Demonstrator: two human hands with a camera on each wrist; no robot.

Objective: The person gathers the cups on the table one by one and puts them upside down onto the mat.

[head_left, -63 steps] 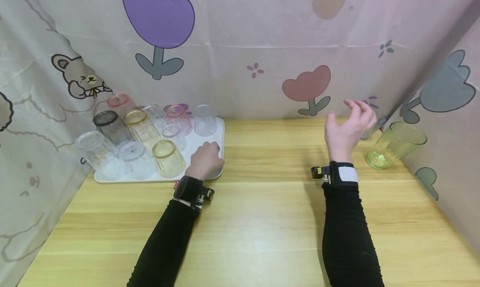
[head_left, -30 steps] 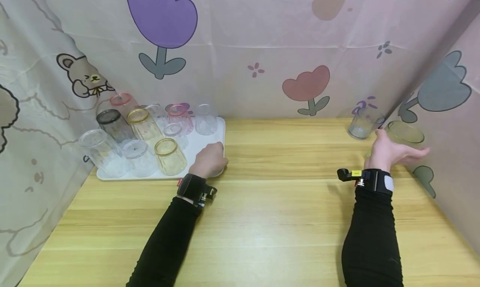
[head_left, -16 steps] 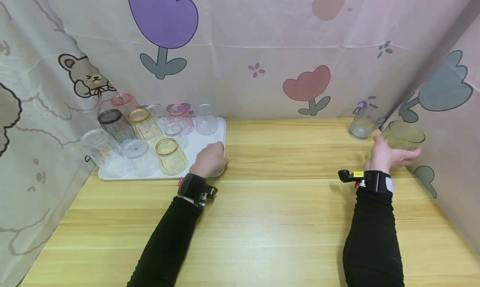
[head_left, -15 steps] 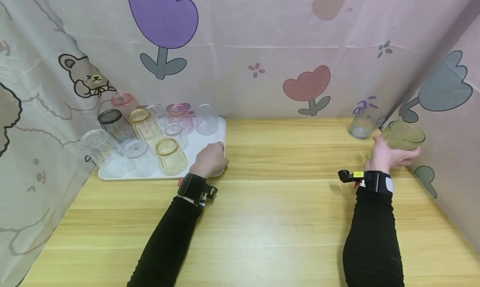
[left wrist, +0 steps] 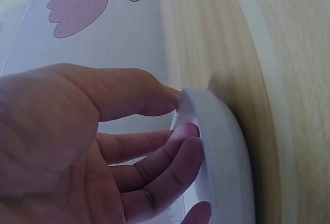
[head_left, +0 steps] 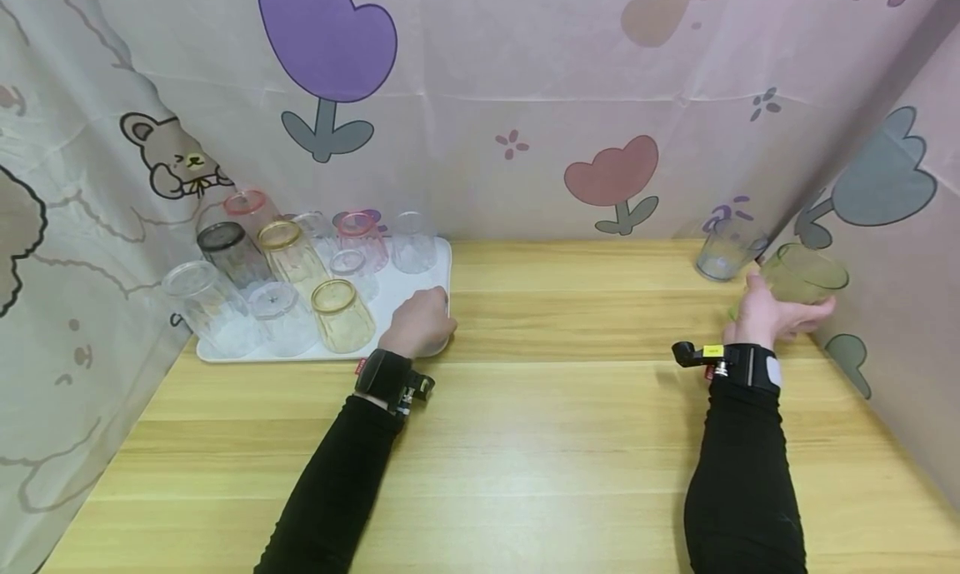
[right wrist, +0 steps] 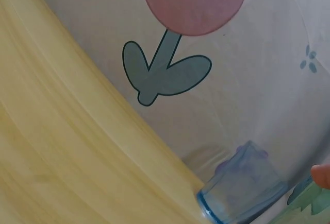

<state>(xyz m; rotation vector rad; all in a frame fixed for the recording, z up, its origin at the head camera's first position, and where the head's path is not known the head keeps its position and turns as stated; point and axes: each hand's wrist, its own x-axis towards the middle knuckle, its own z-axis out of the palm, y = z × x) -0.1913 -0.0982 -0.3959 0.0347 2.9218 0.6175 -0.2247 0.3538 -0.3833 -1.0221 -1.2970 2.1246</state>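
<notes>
My right hand point(head_left: 772, 311) grips a yellow-green drinking glass point(head_left: 808, 274) at the table's right side, thumb to its left; the hand hides most of the glass's lower part. In the right wrist view only my thumb tip and a strip of green glass point(right wrist: 304, 208) show. A bluish clear glass point(head_left: 723, 253) stands just behind, towards the corner. My left hand point(head_left: 416, 322) holds the right front corner of a white tray point(head_left: 393, 295). Seen from the left wrist, the thumb touches the tray's rim point(left wrist: 227, 152) while curled fingers lie against its inner wall.
On the tray several upside-down glasses crowd the left and back, among them an amber glass point(head_left: 342, 320), a grey glass point(head_left: 236, 253) and a pink glass point(head_left: 362, 241). A printed curtain point(head_left: 510, 99) borders the wooden table point(head_left: 555, 441) behind and on both sides.
Over two seconds my right hand has moved right and down onto the yellow-green glass and taken hold of it. My left hand has stayed at the tray's corner.
</notes>
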